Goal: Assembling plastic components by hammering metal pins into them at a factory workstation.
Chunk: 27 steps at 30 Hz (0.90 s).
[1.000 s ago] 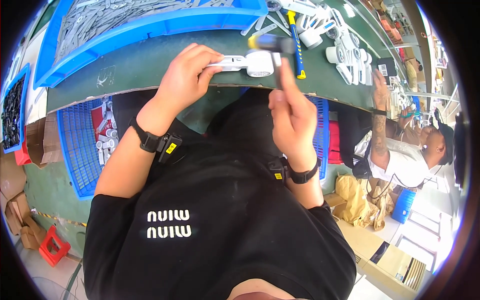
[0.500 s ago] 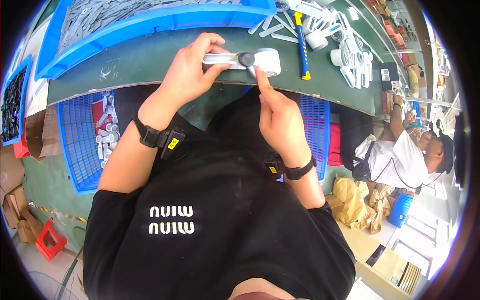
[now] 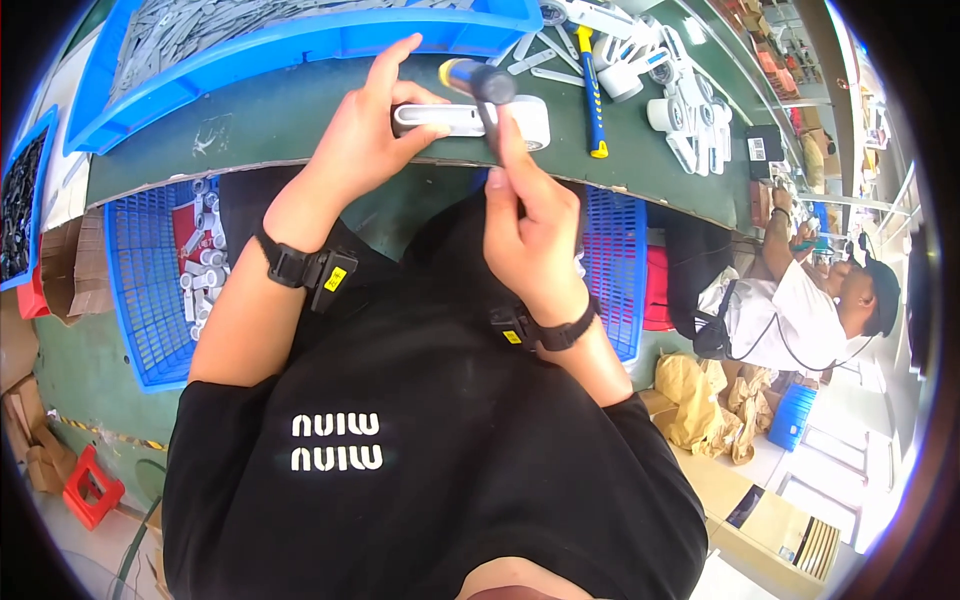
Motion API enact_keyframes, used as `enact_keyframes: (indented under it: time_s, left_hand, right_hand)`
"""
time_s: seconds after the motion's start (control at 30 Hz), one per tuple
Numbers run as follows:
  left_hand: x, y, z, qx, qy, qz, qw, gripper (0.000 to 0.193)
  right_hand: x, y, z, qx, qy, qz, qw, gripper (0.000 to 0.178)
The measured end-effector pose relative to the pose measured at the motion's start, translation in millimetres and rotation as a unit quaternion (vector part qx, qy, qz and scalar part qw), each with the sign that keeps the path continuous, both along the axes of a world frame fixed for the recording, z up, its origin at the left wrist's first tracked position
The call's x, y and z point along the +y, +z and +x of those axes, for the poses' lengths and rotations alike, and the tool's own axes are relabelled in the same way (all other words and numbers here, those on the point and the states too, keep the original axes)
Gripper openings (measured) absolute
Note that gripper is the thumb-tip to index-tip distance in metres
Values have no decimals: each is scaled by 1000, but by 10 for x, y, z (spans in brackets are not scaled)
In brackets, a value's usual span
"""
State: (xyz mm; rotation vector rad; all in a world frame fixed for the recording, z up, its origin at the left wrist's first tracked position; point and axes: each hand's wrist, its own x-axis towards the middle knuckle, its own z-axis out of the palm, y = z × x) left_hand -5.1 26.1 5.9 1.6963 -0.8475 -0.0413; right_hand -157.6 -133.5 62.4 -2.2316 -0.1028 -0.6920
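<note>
A small mallet [image 3: 493, 84] with a dark round face and a yellowish far end is in my right hand [image 3: 535, 225], blurred by motion. Its dark handle runs down into my fingers, and the index finger lies along it. Below the mallet head is a white part [image 3: 534, 122], a slotted arm with a round drum at its right end, lying at the bench edge. My left hand [image 3: 362, 125] pinches the arm's left end with thumb and a finger, while the index finger points up. The mallet head looks raised over the arm; its exact gap cannot be told.
A blue tray [image 3: 300, 45] of grey strips stands at the far left. A blue-and-yellow hammer [image 3: 592, 95] lies right of my work, beside piled white parts [image 3: 690, 110]. Blue baskets [image 3: 150, 290] flank my legs under the bench [image 3: 250, 130]. Another person [image 3: 800, 300] works at right.
The mallet head has lifted and tilted away from the white part, with my right hand shifting slightly left. My left index finger has stretched upward off the part.
</note>
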Motion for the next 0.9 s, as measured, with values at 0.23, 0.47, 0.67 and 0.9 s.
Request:
enact_keyframes:
  time_s: [0.23, 0.47, 0.67, 0.9]
  left_hand:
    - [-11, -95, 55, 0, 14, -4, 1000, 99]
    - [29, -40, 14, 5, 14, 8, 1000, 92]
    - [-11, -132, 13, -194, 16, 30, 980, 35]
    - [-52, -107, -25, -184, 26, 14, 983, 17]
  right_hand:
    - [43, 38, 18, 93, 62, -65, 992, 55]
    - [-456, 99, -87, 107, 50, 82, 990, 52]
    - [-697, -24, -247, 203, -3, -6, 979, 59]
    - [-638, -136, -324, 42, -51, 187, 980, 56]
